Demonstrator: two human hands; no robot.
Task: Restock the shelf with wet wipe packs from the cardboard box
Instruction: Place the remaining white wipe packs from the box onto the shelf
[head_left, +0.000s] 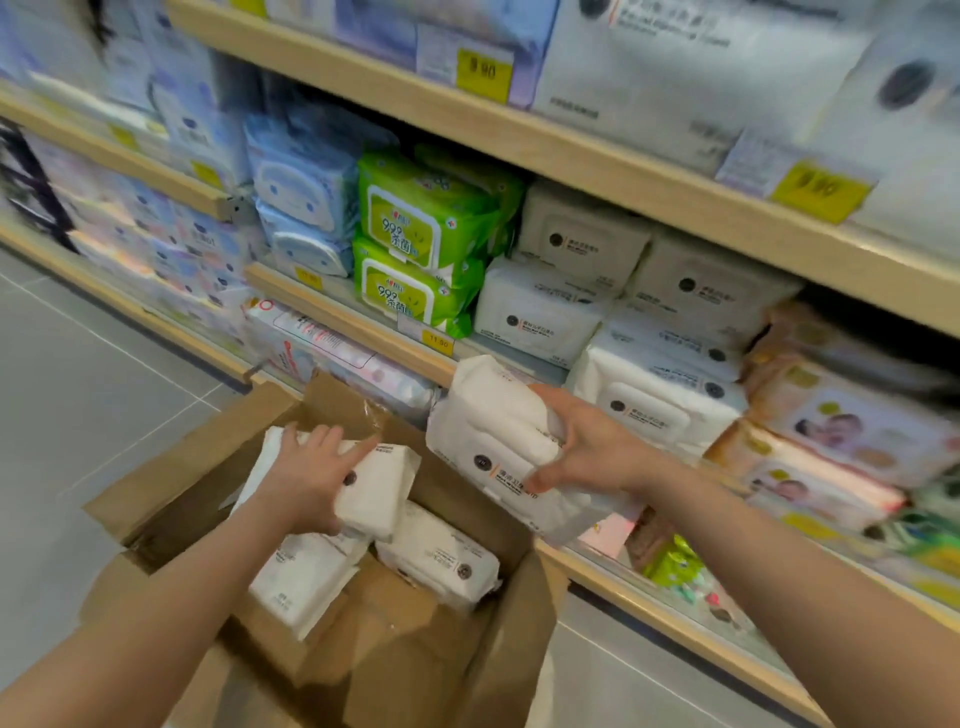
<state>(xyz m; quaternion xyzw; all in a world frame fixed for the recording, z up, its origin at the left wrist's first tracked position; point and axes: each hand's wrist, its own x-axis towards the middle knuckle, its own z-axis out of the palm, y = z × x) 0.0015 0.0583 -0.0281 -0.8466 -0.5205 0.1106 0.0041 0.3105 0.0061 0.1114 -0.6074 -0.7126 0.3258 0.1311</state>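
Observation:
An open cardboard box (457, 670) stands on the floor in front of the shelf (358, 317). My left hand (306, 478) grips a white wet wipe pack (379, 493) just above the box. Two more white packs lie inside: one (441, 558) to the right, one (301, 582) under my left forearm. My right hand (587, 441) holds another white pack (498, 441) in the air between the box and the shelf, thumb below and fingers on top. Matching white packs (654, 395) are stacked on the shelf to the right.
Green wipe packs (415, 244) and blue packs (301, 192) fill the shelf's left part. Peach-coloured packs (841, 431) stand at the right. Yellow price tags (437, 342) hang on the shelf edges. Grey tiled floor (78, 374) lies to the left.

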